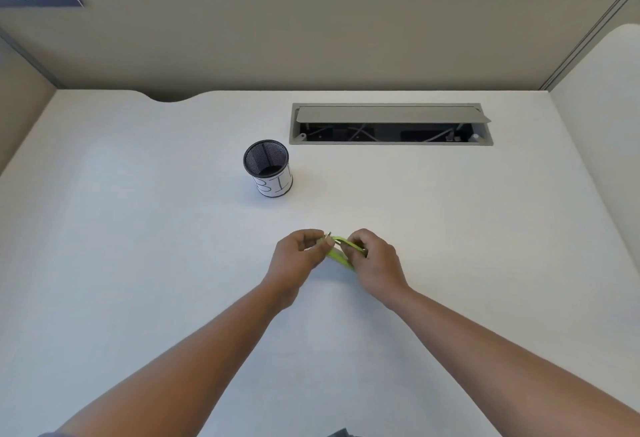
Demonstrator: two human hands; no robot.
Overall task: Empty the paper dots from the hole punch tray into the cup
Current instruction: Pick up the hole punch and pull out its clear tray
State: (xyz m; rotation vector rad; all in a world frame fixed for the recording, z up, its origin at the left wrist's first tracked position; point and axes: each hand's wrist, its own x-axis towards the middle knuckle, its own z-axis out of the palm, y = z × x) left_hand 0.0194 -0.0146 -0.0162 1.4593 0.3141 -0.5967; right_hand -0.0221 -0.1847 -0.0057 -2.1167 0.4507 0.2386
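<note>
A small lime-green hole punch (pixel 341 252) is held between both hands just above the white desk, near the middle of the view. My left hand (pixel 300 256) pinches its left end, where a bit of metal shows. My right hand (pixel 372 260) grips its right end and covers much of it. The tray and any paper dots are hidden by my fingers. A black mesh cup (pixel 267 168) with a white paper label stands upright on the desk, beyond and to the left of my hands, well apart from them.
A grey cable hatch (pixel 391 124) with its lid propped open is set into the white desk (pixel 138 228) at the back right. Beige partition walls enclose the desk at the back and on both sides.
</note>
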